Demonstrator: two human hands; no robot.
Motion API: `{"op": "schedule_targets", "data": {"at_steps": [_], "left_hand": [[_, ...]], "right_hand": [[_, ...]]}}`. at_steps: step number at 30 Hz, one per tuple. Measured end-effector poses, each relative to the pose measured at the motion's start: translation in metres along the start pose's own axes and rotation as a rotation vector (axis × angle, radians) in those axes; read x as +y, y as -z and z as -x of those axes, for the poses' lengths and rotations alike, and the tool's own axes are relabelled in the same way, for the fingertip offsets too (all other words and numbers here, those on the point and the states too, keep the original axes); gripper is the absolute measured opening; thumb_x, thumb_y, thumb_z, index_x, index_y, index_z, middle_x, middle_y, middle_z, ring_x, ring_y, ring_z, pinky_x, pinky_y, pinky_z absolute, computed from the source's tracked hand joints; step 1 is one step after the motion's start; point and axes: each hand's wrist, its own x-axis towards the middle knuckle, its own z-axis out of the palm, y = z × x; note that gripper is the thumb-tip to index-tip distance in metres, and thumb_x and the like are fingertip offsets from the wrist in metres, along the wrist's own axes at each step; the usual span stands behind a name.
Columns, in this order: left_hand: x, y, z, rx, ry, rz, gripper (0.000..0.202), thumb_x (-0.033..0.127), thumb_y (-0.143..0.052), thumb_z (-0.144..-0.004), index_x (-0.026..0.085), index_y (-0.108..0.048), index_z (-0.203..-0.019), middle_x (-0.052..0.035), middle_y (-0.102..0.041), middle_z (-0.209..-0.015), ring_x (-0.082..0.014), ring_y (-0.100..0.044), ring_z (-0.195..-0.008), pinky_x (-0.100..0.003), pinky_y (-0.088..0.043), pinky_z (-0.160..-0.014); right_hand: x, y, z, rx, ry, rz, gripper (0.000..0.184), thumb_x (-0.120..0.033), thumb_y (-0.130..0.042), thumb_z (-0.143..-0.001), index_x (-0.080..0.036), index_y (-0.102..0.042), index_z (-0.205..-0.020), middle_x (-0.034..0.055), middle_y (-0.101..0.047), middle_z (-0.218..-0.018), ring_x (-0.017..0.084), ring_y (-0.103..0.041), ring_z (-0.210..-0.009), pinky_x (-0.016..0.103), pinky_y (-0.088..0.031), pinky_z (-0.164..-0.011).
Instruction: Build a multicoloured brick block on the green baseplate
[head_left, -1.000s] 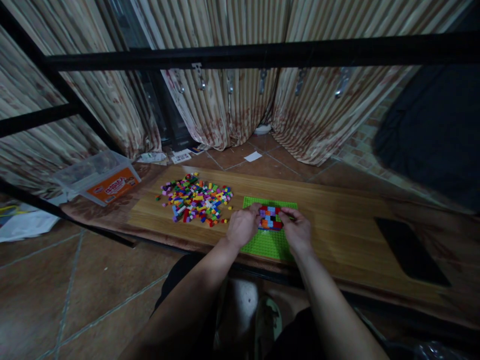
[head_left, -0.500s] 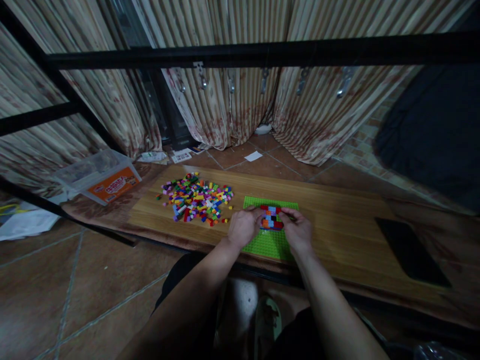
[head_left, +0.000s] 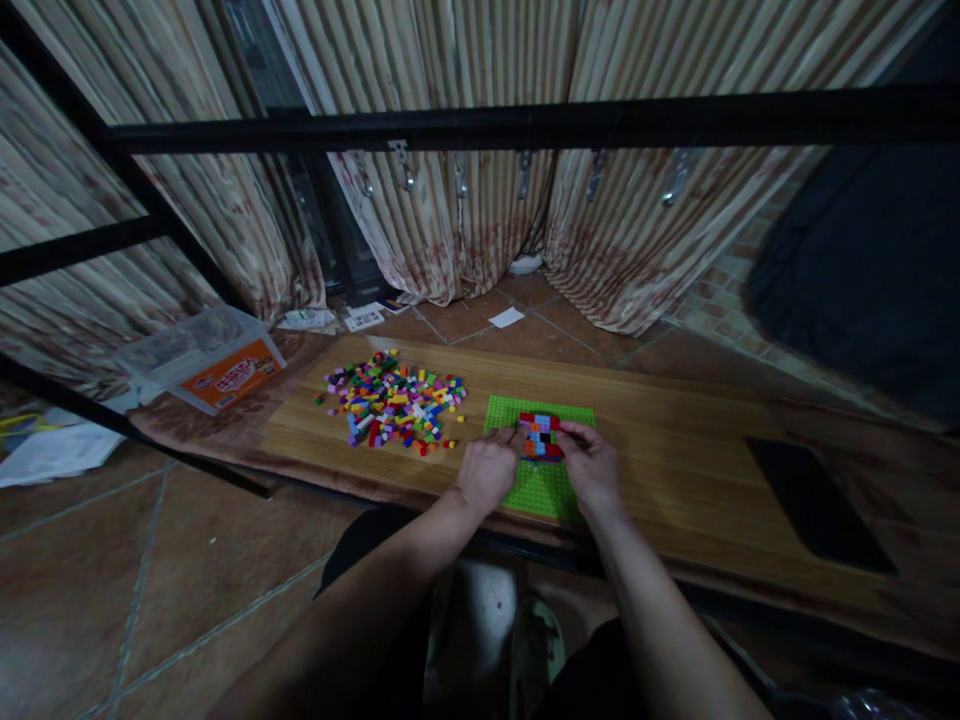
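Note:
On a green studded baseplate [head_left: 551,490] sits a small block of joined toy bricks [head_left: 540,437] in red, light blue, orange and dark colours. My left hand [head_left: 487,470] is closed at the block's left side, with its fingertips against the bricks. From the right, my right hand [head_left: 590,462] pinches the block's edge between thumb and fingers. Both hands hide parts of the block and of the plate. Whether a separate loose brick is between any fingers is too small to tell.
A heap of loose coloured bricks [head_left: 397,400] lies left of the plate on the wooden board [head_left: 675,450]. Farther left stands a clear plastic box [head_left: 202,355] with an orange label. A flat black object [head_left: 821,505] lies at right. A black metal bar [head_left: 480,130] crosses above.
Both hands stay at the brick block with only slight finger shifts. The whole view has moved slightly; the bricks and the plate look the same.

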Motion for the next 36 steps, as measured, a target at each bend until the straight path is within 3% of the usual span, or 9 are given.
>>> {"op": "schedule_targets", "data": {"at_steps": [6,11,14,17,19,22,27,32,36], "left_hand": [[0.003,-0.001,0.003,-0.031,0.031,-0.033,0.052,0.007,-0.043,-0.086,0.019,-0.045,-0.136,-0.0113,-0.064,-0.117,-0.0215,-0.061,-0.103,-0.032,-0.051,-0.087],[-0.005,0.000,0.007,0.045,0.098,0.110,0.063,0.003,-0.047,-0.079,0.021,-0.042,-0.138,-0.0082,-0.066,-0.116,-0.0196,-0.062,-0.103,-0.030,-0.051,-0.088],[-0.023,0.006,0.007,0.178,0.227,0.182,0.055,0.004,-0.043,-0.082,0.020,-0.047,-0.134,-0.0067,-0.067,-0.115,-0.0169,-0.064,-0.099,-0.028,-0.051,-0.089],[-0.051,0.015,0.008,0.276,0.329,0.249,0.038,0.007,-0.042,-0.083,0.017,-0.063,-0.114,-0.0069,-0.069,-0.112,-0.0170,-0.064,-0.101,-0.029,-0.048,-0.094],[-0.068,0.020,0.012,0.274,0.364,0.283,0.031,0.009,-0.045,-0.082,0.017,-0.067,-0.103,-0.0066,-0.070,-0.108,-0.0174,-0.065,-0.099,-0.029,-0.049,-0.092],[-0.082,0.021,0.020,0.181,0.283,0.283,0.025,0.011,-0.051,-0.080,0.019,-0.069,-0.094,-0.0049,-0.071,-0.101,-0.0172,-0.065,-0.093,-0.028,-0.051,-0.086],[-0.066,0.018,0.025,0.083,0.151,0.197,0.013,0.020,-0.058,-0.079,0.020,-0.069,-0.086,-0.0052,-0.070,-0.090,-0.0196,-0.063,-0.091,-0.032,-0.047,-0.089],[-0.051,0.017,0.016,0.034,0.182,0.027,0.010,0.022,-0.058,-0.080,0.016,-0.066,-0.079,-0.0084,-0.069,-0.084,-0.0212,-0.063,-0.089,-0.032,-0.047,-0.087],[-0.048,0.017,0.012,0.046,0.214,0.064,0.014,0.015,-0.054,-0.081,0.017,-0.068,-0.086,-0.0076,-0.070,-0.084,-0.0204,-0.065,-0.083,-0.031,-0.049,-0.082]], "right_hand": [[0.000,0.002,0.002,-0.023,0.009,0.031,0.029,-0.039,-0.065,-0.065,-0.018,-0.070,-0.084,0.0066,-0.072,-0.083,0.021,-0.065,-0.076,0.038,-0.050,-0.076],[0.000,0.003,0.003,-0.004,0.025,0.020,0.031,-0.043,-0.067,-0.062,-0.018,-0.070,-0.081,0.0066,-0.072,-0.080,0.022,-0.065,-0.076,0.038,-0.050,-0.075],[0.001,0.005,0.003,-0.025,0.015,0.002,0.033,-0.044,-0.067,-0.062,-0.017,-0.070,-0.082,0.0066,-0.072,-0.081,0.021,-0.065,-0.074,0.037,-0.050,-0.073],[0.002,0.007,0.002,-0.033,-0.011,0.006,0.034,-0.043,-0.067,-0.062,-0.017,-0.070,-0.084,0.0072,-0.072,-0.082,0.022,-0.064,-0.073,0.037,-0.050,-0.069],[0.003,0.007,0.002,-0.031,-0.022,0.012,0.035,-0.044,-0.067,-0.062,-0.017,-0.071,-0.084,0.0078,-0.073,-0.083,0.022,-0.064,-0.073,0.036,-0.049,-0.067],[0.004,0.008,0.000,-0.039,-0.026,0.020,0.037,-0.045,-0.068,-0.061,-0.017,-0.071,-0.085,0.0083,-0.073,-0.085,0.022,-0.064,-0.073,0.035,-0.049,-0.065],[0.005,0.008,-0.001,-0.043,-0.042,0.028,0.039,-0.046,-0.068,-0.061,-0.017,-0.071,-0.085,0.0084,-0.073,-0.085,0.022,-0.064,-0.074,0.035,-0.048,-0.065],[0.002,0.009,0.001,-0.049,-0.064,0.002,0.038,-0.045,-0.067,-0.059,-0.017,-0.071,-0.084,0.0086,-0.072,-0.084,0.022,-0.063,-0.073,0.034,-0.047,-0.064],[0.000,0.012,0.002,-0.061,-0.056,0.011,0.035,-0.044,-0.066,-0.061,-0.017,-0.071,-0.083,0.0070,-0.072,-0.080,0.021,-0.063,-0.071,0.034,-0.047,-0.064]]}}
